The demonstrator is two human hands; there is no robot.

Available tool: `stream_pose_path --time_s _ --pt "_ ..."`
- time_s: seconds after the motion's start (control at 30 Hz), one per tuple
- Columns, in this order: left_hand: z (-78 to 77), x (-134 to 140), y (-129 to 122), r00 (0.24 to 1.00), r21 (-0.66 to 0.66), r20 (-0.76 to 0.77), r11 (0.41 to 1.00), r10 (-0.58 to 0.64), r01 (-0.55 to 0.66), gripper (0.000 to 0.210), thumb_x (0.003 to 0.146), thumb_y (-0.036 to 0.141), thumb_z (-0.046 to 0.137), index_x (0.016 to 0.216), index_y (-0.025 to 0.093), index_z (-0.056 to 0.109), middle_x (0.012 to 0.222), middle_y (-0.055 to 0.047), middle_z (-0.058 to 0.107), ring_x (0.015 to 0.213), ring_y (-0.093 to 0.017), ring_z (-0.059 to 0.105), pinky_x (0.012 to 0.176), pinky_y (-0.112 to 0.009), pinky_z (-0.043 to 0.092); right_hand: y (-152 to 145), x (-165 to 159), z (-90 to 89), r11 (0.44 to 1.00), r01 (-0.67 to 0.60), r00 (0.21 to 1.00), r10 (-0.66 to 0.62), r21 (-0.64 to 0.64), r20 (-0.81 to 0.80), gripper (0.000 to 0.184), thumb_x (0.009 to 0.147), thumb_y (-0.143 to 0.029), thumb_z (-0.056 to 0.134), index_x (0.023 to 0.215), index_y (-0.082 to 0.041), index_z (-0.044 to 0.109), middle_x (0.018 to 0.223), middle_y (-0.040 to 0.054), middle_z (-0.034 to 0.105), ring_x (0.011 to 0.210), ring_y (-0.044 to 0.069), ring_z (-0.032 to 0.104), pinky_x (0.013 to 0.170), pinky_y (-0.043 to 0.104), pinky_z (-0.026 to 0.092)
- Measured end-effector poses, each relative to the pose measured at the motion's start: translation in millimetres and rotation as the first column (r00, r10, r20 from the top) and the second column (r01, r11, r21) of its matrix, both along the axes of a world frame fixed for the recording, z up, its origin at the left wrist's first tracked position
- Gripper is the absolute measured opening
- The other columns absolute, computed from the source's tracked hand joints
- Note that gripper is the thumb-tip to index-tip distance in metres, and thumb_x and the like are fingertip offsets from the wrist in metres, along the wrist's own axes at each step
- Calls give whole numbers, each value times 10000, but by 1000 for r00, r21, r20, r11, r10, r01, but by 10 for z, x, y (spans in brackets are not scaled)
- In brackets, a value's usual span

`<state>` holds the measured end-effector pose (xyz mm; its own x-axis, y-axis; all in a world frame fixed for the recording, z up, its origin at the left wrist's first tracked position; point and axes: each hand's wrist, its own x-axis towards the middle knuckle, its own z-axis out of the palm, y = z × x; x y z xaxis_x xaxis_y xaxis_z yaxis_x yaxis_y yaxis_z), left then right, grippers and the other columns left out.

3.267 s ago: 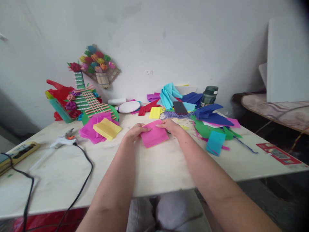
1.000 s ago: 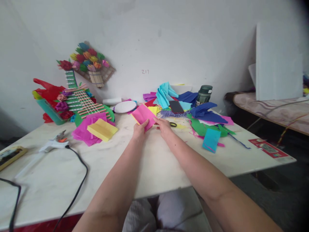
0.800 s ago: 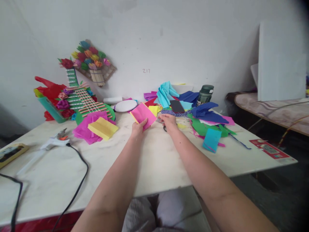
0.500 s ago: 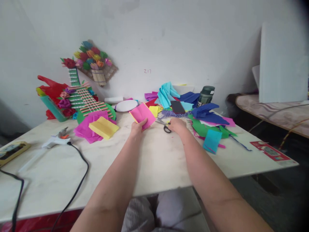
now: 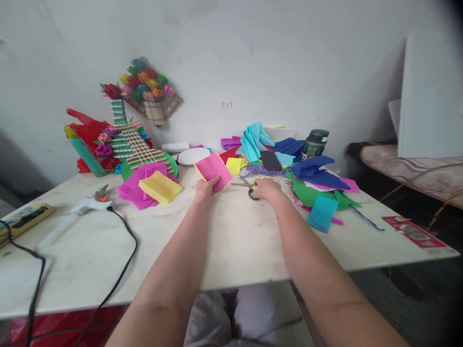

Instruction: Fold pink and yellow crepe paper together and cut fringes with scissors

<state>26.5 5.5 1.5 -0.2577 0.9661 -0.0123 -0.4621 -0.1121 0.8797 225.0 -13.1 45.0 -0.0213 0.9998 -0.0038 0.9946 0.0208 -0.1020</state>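
Pinching the pink paper (image 5: pixel 214 169) by its lower edge, the left hand (image 5: pixel 207 187) lays its thumb across the front, the fingers mostly hidden behind. The sheet tilts up above the middle of the table (image 5: pixel 235 250), with a yellow edge showing along its left side. Just to its right lie the scissors (image 5: pixel 252 192), blades pointing toward the paper and parted. The right hand (image 5: pixel 268 188) reaches over their handles with bent fingers; one black loop shows below the fingertips, and I cannot tell whether the fingers are closed on the other.

Behind the hands are a yellow piece (image 5: pixel 234 166), some purple yarn (image 5: pixel 255 169) and a phone (image 5: pixel 270 160), with a bottle (image 5: pixel 315 143) farther right. Beyond the right hand, blue paper (image 5: pixel 318 173) rests over green paper (image 5: pixel 310 193), and a cyan piece (image 5: pixel 323 213) lies nearer the front. To the left, a yellow pad (image 5: pixel 160 188) sits on magenta paper (image 5: pixel 128 193) in front of a guitar (image 5: pixel 144 148). A glue gun (image 5: pixel 90 206) lies near them, its black cord (image 5: pixel 134 241) curving toward the front edge.
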Motion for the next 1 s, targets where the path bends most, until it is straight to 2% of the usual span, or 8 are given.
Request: stream_pose_path --time_s 0.27,0.5,0.73,0.87,0.93,1.0 --pt "45 -31 -18 999 -21 -17 999 44 -44 315 521 158 782 785 100 621 781 -74 663 634 -168 635 562 -298 560 65 65 -18 995 -45 997 39 84 73 469 704 -152 564 1165 -235 590 1101 126 622 1063 303 521 812 385 422" --pt "59 -49 -8 996 -50 4 995 87 -87 288 533 134 756 774 94 605 764 -68 648 614 -160 622 535 -297 550 32 84 33 999 -27 994 23 39 104 366 738 -181 535 1080 -251 644 1089 101 635 1061 277 539 808 369 439" --pt "37 -79 15 996 -27 24 996 84 -83 305 537 141 757 798 96 605 780 -72 655 618 -160 627 524 -272 545 20 182 82 998 -19 999 17 52 38 358 714 -169 537 1030 -289 652 1052 68 654 1003 257 583 787 345 447" --pt "26 -97 20 995 -4 45 996 94 -94 302 552 139 749 814 92 607 789 -74 657 603 -159 630 500 -264 541 13 232 111 998 10 1000 -10 60 -5 458 708 -175 536 1149 -290 577 1133 71 621 1012 253 582 792 348 444" --pt "20 -103 25 994 4 56 996 94 -95 304 552 135 749 819 95 609 785 -70 656 604 -159 631 505 -266 544 14 251 135 997 2 1000 -1 80 -11 499 702 -207 556 1196 -281 544 1181 77 595 1041 256 568 800 349 441" --pt "17 -107 30 993 8 67 995 96 -97 305 553 133 749 822 98 610 775 -64 655 607 -156 631 520 -267 548 12 269 178 998 11 1000 -11 63 -8 457 679 -293 604 1134 -263 595 1141 86 618 1025 271 575 781 355 446"
